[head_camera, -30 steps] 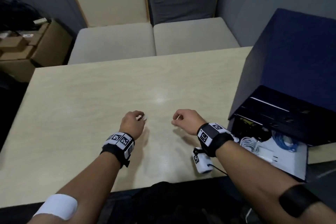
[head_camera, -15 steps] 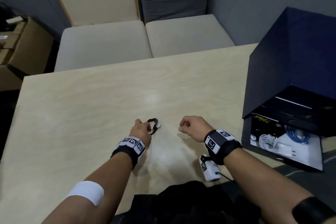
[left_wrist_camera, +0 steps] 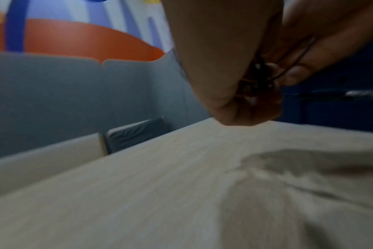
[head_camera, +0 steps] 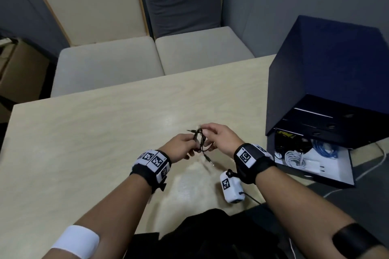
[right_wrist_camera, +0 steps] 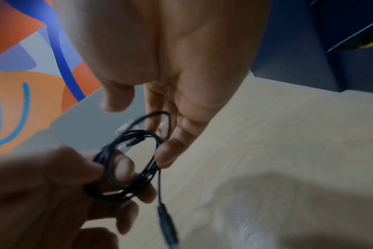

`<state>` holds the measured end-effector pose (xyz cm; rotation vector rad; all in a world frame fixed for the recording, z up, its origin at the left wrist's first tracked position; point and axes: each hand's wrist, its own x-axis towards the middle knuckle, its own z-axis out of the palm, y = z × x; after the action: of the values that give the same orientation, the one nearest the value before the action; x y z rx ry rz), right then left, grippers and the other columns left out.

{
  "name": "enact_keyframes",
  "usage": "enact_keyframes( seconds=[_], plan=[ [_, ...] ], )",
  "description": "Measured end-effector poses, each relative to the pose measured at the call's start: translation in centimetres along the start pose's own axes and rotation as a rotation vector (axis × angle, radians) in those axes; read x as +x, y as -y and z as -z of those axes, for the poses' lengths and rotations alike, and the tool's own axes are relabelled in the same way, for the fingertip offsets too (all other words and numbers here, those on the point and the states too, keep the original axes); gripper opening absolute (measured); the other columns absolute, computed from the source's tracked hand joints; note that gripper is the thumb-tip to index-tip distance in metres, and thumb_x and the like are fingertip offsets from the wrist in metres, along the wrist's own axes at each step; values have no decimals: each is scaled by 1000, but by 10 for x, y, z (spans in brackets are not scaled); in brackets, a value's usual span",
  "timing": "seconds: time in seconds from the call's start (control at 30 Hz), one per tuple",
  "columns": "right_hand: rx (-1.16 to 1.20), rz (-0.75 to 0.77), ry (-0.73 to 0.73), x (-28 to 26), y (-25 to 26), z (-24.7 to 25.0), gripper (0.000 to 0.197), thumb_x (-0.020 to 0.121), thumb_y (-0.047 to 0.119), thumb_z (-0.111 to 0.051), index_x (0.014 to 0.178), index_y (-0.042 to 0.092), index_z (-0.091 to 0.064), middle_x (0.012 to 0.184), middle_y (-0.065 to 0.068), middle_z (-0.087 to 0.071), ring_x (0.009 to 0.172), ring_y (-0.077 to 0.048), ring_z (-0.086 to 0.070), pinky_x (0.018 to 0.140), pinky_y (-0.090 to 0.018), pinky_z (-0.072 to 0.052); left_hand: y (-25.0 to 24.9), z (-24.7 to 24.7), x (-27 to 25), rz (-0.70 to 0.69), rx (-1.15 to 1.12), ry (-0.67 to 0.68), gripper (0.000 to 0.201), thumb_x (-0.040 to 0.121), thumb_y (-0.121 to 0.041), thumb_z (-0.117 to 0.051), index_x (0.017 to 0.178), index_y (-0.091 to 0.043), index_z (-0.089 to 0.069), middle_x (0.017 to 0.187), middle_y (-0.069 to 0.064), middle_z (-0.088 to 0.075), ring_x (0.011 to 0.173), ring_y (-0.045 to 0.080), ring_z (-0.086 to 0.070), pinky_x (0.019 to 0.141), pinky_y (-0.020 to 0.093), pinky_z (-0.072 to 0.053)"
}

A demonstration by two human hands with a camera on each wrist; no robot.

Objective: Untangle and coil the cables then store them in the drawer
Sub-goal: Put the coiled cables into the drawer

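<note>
While both hands hover above the table point(head_camera: 88, 145), seen from the head camera, the left hand point(head_camera: 179, 147) grips a small black cable point(head_camera: 199, 140) coil, and the right hand point(head_camera: 221, 139) pinches its upper loops from the other side. One plug end dangles just below the grip. Well to the right of the hands, a drawer point(head_camera: 328, 172) stands open with white and blue cords inside.

From the left wrist, blurred, curled fingers point(left_wrist_camera: 234, 94) close around dark strands.

From the right wrist, the right hand's fingertips point(right_wrist_camera: 166, 155) touch the coil's point(right_wrist_camera: 134, 161) far side, the left hand's fingers point(right_wrist_camera: 121, 166) threaded through it, a plug point(right_wrist_camera: 166, 222) hanging beneath.
</note>
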<state>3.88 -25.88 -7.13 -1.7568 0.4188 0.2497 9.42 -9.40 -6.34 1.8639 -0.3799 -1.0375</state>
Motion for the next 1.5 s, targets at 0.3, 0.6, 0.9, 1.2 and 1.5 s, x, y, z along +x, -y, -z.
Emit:
enact_keyframes(
  seconds=[0.3,0.6,0.9,1.2,1.5],
  plan=[
    [279,-54,-193,-36,-21,62,8,84,1,-63,77,3,-66,71,-13,-64,64,-23,-61,64,-33,-53,-32,-69,19,-253,362,15,24,87,-26,-67,108,-25,-56,112,-2,-53,99,16,-57,86,27,-45],
    [446,39,-242,-101,-60,173,27,78,-21,-43,67,2,-54,84,-19,-62,60,-18,-63,55,-25,-51,-94,-183,72,1,-301,173,15,98,-6,-47,110,-3,-56,91,15,-65,73,19,-67,73,35,-56],
    [-250,-100,-467,-140,-114,268,20,81,9,-68,86,21,-53,68,7,-51,63,-13,-48,60,-26,-40,-122,-292,127,-154,27,-23,29,81,4,-68,86,-22,-56,69,4,-52,65,16,-50,65,26,-47],
    [-547,-215,-541,-152,-147,325,21,80,-3,-48,82,18,-50,76,-10,-59,72,-33,-56,64,-40,-48,-140,-374,154,-161,315,-10,22,83,-4,-63,73,-22,-56,77,-3,-60,75,14,-56,68,22,-43],
    [-716,-289,-307,-131,-157,321,21,81,0,-47,86,20,-50,89,-11,-57,81,-32,-54,62,-32,-36,-140,-374,155,-30,861,110,28,90,-25,-49,116,-25,-60,125,3,-57,121,25,-45,101,46,-31]
  ],
)
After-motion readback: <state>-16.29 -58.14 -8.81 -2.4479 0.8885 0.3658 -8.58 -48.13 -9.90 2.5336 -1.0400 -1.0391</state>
